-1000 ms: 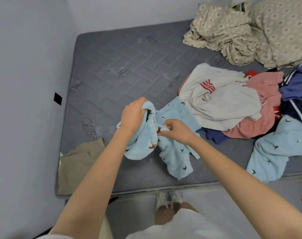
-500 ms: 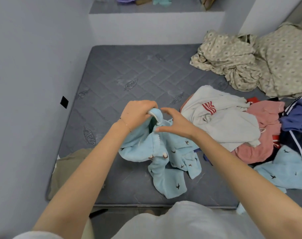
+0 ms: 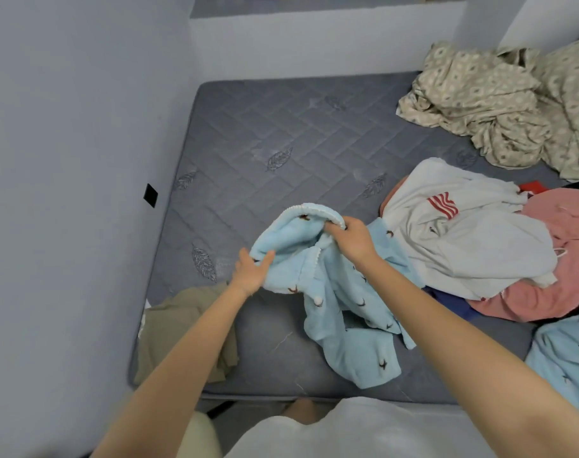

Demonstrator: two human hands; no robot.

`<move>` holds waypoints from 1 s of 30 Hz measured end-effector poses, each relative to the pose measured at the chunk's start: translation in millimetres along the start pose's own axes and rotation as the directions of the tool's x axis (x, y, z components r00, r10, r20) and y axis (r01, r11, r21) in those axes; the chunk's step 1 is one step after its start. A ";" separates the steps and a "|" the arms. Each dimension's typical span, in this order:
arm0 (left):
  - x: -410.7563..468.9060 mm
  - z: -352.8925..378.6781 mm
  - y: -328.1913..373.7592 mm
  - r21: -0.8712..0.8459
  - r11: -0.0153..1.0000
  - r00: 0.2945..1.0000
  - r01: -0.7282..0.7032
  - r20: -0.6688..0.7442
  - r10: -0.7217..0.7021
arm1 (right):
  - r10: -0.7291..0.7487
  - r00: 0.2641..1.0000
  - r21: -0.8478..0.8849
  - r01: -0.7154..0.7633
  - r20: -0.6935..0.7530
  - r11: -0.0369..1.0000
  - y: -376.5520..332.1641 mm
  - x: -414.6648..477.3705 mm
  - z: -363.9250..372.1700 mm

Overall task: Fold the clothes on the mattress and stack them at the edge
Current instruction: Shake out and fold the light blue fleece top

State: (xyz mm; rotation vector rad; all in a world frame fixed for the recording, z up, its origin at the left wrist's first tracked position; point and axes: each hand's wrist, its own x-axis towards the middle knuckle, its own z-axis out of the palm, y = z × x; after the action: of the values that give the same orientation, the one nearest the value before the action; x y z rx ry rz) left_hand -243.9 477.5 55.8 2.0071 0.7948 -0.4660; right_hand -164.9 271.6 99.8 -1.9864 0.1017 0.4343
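A light blue fleece garment with small dark bird marks (image 3: 334, 292) lies bunched near the front of the grey quilted mattress (image 3: 281, 133). My left hand (image 3: 251, 271) pinches its left side, thumb over the fabric. My right hand (image 3: 350, 238) grips the white-trimmed top edge and holds it raised off the mattress. The lower part of the garment trails toward the front edge. A folded olive-tan garment (image 3: 182, 328) sits at the front left corner.
A heap of unfolded clothes lies at the right: a white top with red stripes (image 3: 463, 233), a pink garment (image 3: 559, 292), a dark blue piece, and another light blue piece (image 3: 565, 352). Patterned beige bedding (image 3: 492, 104) is bunched at the far right. A wall runs along the left.
My hands have moved apart, spreading the blue garment's top edge. The left hand dropped lower and to the left; the right hand now grips the trimmed edge.
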 end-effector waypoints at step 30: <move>-17.9 6.7 25.9 -0.498 0.816 0.881 -0.294 0.189 0.433 | 0.319 0.947 0.165 -0.312 -0.021 0.936 36.9 -1.5 2.2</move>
State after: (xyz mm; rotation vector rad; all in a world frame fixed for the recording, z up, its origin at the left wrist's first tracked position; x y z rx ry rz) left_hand -239.0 455.4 78.7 1.5449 0.2742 -0.3024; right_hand -176.5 256.9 67.8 -1.8254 0.4774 0.5666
